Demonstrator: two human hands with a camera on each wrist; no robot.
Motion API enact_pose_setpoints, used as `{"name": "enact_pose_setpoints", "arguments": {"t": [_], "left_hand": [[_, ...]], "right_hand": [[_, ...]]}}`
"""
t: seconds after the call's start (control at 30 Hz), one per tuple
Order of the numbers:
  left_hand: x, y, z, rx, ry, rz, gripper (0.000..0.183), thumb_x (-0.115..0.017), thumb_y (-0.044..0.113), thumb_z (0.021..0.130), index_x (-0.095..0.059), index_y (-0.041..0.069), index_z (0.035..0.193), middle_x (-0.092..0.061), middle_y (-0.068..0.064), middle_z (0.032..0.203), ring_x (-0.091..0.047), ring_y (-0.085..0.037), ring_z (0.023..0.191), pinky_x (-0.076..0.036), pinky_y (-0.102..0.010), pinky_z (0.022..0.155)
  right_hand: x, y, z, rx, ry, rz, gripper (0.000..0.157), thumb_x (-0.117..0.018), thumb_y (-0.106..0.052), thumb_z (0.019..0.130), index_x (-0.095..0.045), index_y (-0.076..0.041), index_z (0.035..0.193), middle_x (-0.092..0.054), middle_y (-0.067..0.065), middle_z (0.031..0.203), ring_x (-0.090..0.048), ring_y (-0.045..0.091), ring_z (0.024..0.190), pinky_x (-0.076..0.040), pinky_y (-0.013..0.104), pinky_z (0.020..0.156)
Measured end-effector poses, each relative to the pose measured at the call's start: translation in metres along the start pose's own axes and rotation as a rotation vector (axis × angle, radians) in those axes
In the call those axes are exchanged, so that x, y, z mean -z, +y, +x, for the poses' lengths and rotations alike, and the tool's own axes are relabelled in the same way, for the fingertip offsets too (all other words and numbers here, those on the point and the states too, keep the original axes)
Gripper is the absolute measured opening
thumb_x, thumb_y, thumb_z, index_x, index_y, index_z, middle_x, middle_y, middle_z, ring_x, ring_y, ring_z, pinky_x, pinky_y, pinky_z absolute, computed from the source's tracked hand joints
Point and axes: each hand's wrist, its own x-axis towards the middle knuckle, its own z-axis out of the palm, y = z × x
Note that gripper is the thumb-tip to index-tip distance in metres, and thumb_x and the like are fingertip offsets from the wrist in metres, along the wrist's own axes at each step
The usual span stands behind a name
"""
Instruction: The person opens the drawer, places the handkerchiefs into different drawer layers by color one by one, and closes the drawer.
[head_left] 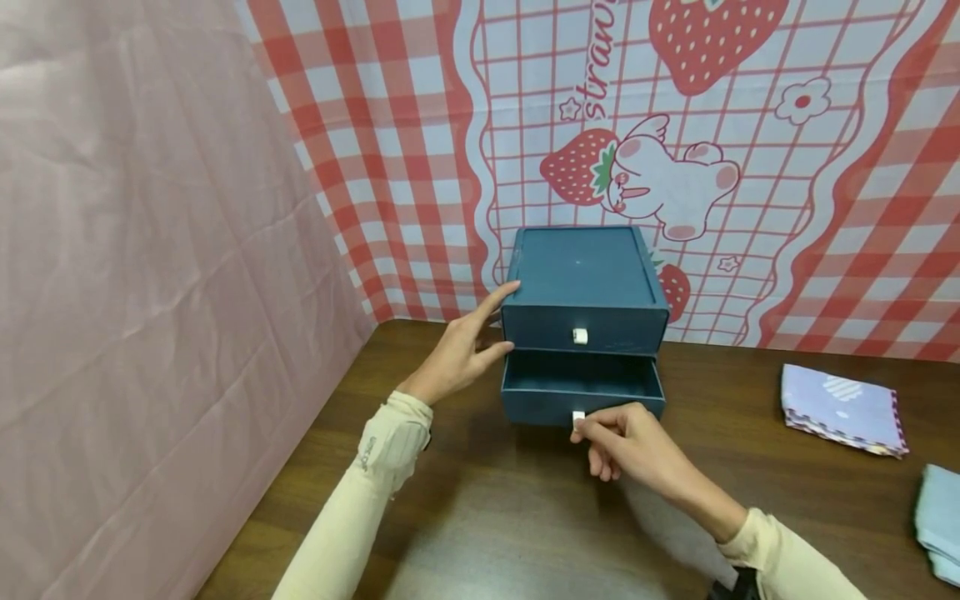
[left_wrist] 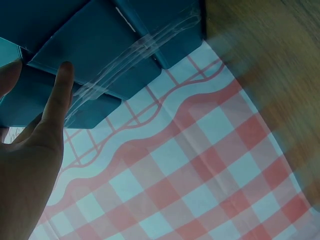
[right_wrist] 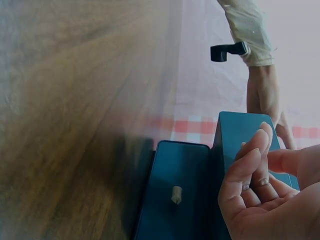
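A dark teal cabinet [head_left: 585,267] has stacked drawers with small white knobs. Its top drawer [head_left: 540,327] is closed; the drawer below [head_left: 540,406] is pulled partly out, and nothing shows inside. My right hand [head_left: 637,446] pinches that drawer's knob [head_left: 578,418] between thumb and index finger. Beneath the pulled drawer, the right wrist view shows a closed bottom drawer [right_wrist: 175,165] with its own knob [right_wrist: 176,195]. My left hand [head_left: 461,350] braces the cabinet's left side, fingers extended. In the left wrist view, my index finger [left_wrist: 59,97] lies against the side panel.
A folded lavender cloth [head_left: 840,408] lies on the wooden table [head_left: 487,533] at right, and a folded pale blue cloth [head_left: 941,521] at the right edge. A strawberry-print curtain [head_left: 420,167] hangs behind the cabinet, a pink curtain [head_left: 165,292] at left. Clear tape [left_wrist: 132,55] crosses the cabinet's side.
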Motion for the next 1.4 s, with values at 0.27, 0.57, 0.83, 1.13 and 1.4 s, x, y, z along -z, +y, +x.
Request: {"name": "enact_pose_setpoints", "arguments": {"t": [0.27, 0.57, 0.83, 1.13, 1.4], "left_hand": [[0.000, 0.001, 0.000, -0.002, 0.001, 0.006, 0.083, -0.067, 0.008, 0.095, -0.021, 0.033, 0.159, -0.030, 0.004, 0.160, -0.048, -0.021, 0.134, -0.055, -0.037, 0.074], [0.000, 0.001, 0.000, -0.005, 0.008, 0.043, 0.082, -0.067, 0.010, 0.096, -0.020, 0.033, 0.159, -0.032, 0.004, 0.159, -0.051, -0.015, 0.054, -0.043, -0.027, 0.048], [-0.001, 0.000, -0.001, 0.000, 0.002, 0.048, 0.082, -0.066, 0.012, 0.097, -0.019, 0.035, 0.159, -0.032, 0.004, 0.160, -0.024, -0.010, 0.040, -0.036, -0.025, 0.042], [0.000, -0.001, -0.002, -0.017, 0.012, 0.047, 0.082, -0.067, 0.013, 0.096, -0.020, 0.033, 0.159, -0.033, 0.005, 0.159, -0.024, -0.013, 0.038, -0.036, -0.026, 0.042], [-0.001, -0.002, -0.002, -0.019, 0.009, 0.038, 0.081, -0.066, 0.012, 0.096, -0.020, 0.033, 0.159, -0.034, 0.006, 0.158, -0.024, -0.013, 0.038, -0.035, -0.026, 0.041]], "right_hand": [[-0.006, -0.001, -0.007, -0.010, 0.000, 0.021, 0.037, -0.056, -0.031, 0.103, -0.072, 0.000, 0.093, -0.064, 0.010, 0.060, -0.059, 0.019, 0.049, -0.053, 0.035, 0.047], [-0.012, -0.002, -0.017, -0.035, -0.006, 0.049, 0.037, -0.056, -0.033, 0.103, -0.072, -0.001, 0.094, -0.063, 0.010, 0.059, -0.058, 0.018, 0.048, -0.053, 0.035, 0.046], [-0.018, -0.003, -0.023, -0.084, 0.010, 0.121, 0.040, -0.056, -0.036, 0.102, -0.071, 0.000, 0.096, -0.062, 0.013, 0.060, -0.056, 0.016, 0.048, -0.053, 0.035, 0.046], [-0.023, -0.005, -0.032, -0.086, -0.001, 0.153, 0.039, -0.057, -0.035, 0.102, -0.071, 0.002, 0.097, -0.061, 0.012, 0.059, -0.054, 0.014, 0.047, -0.053, 0.034, 0.046], [-0.026, -0.007, -0.042, -0.095, -0.040, 0.167, 0.041, -0.057, -0.037, 0.102, -0.071, 0.001, 0.098, -0.061, 0.011, 0.058, -0.054, 0.013, 0.046, -0.052, 0.035, 0.046]]}}
